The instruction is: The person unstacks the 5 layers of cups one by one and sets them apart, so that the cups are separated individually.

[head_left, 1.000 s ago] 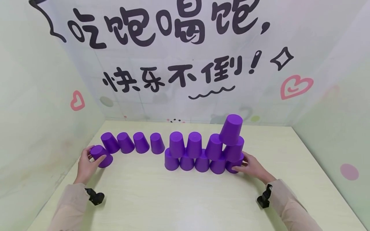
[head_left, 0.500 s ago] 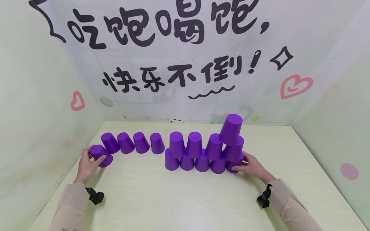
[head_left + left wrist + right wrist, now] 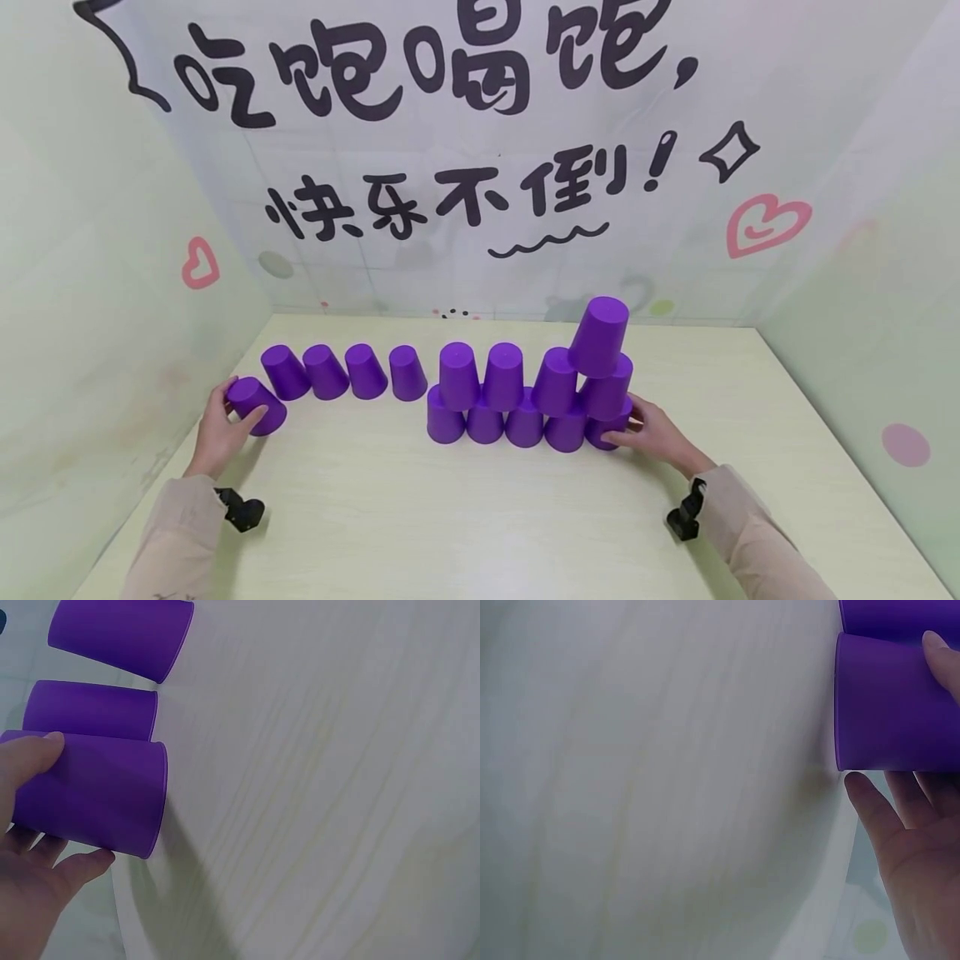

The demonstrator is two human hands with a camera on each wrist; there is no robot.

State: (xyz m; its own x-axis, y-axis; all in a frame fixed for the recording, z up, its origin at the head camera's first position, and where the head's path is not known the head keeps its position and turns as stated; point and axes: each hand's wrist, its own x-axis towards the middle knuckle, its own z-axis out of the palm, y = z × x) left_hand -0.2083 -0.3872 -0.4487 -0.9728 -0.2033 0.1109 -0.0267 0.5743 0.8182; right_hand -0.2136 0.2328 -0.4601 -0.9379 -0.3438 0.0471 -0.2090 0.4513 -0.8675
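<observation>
At the left, my left hand (image 3: 222, 433) grips an upside-down purple cup (image 3: 257, 406) between thumb and fingers; the left wrist view shows the same cup (image 3: 94, 791) beside another cup (image 3: 90, 709). My right hand (image 3: 658, 432) has its thumb and fingers around the rightmost bottom cup (image 3: 606, 432) of a stack. That cup (image 3: 900, 705) fills the right edge of the right wrist view, with the thumb on its side. Several cups form the stack's bottom row, several more (image 3: 504, 375) stand on them, and one cup (image 3: 600, 337) tops the right end.
A row of several upside-down purple cups (image 3: 365, 372) runs between the left hand and the stack, behind the held cup. The pale table (image 3: 450, 517) meets a printed back wall (image 3: 420, 275) and side walls at left and right.
My left hand and its cup have shifted slightly left, away from the cup behind it. My right hand and the stack have stayed where they were.
</observation>
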